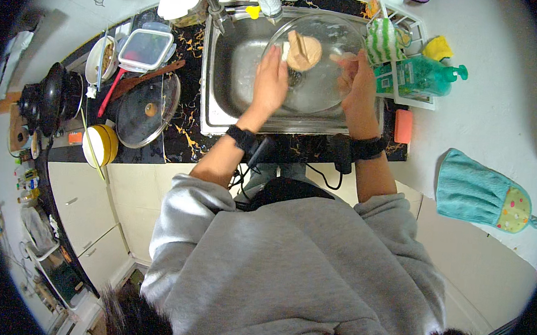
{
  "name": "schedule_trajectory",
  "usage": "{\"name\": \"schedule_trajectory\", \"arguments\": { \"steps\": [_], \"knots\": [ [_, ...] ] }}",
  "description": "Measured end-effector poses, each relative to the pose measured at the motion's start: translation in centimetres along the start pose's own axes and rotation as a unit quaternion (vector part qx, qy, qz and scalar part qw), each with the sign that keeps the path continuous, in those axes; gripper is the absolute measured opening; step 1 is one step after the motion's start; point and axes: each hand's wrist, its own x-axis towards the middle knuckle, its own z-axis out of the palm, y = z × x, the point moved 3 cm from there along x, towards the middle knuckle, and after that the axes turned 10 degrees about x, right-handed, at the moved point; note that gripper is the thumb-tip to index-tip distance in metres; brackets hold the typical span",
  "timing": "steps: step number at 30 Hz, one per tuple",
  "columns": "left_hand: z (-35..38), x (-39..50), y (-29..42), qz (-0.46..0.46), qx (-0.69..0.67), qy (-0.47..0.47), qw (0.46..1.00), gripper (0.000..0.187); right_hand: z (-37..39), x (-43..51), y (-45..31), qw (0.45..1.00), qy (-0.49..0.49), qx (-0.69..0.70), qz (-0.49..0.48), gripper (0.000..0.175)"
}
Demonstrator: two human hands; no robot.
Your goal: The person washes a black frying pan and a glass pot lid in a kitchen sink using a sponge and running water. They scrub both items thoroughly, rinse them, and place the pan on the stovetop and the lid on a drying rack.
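A round glass pot lid (331, 36) with a wooden knob (304, 53) is over the stainless steel sink (238, 72), its knob side facing up. My left hand (272, 81) is at the lid's left edge, the fingertips close to the knob and a small whitish thing beside it. My right hand (358, 89) grips the lid's right edge, with some fingers seen through the glass. The faucet (270, 4) reaches over the sink's back edge, near the lid.
At right, a white rack (398, 83) holds a green pump bottle (424, 75) and a striped sponge (383, 42). A pink sponge (403, 125) lies below it. Another glass lid (148, 112), a lidded container (146, 49) and yellow bowls (104, 146) stand left; a teal towel (470, 188) hangs right.
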Motion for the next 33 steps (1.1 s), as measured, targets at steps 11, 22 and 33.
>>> {"name": "schedule_trajectory", "arguments": {
  "steps": [11,22,33],
  "knots": [
    [-0.1,-0.7,8.7,0.203,-0.03,-0.012,0.979,0.044,-0.9,-0.3,2.9,0.952,0.035,-0.276,-0.131,0.043],
    [-2.5,-2.8,-0.3,0.09,0.012,-0.032,0.995,0.042,-2.4,-0.5,-2.1,0.947,-0.073,-0.205,-0.237,0.034],
    [-5.7,5.1,-8.2,-0.048,0.026,0.114,0.992,0.069,-6.3,-1.2,0.2,0.997,0.061,-0.042,0.02,0.036]
  ]
}}
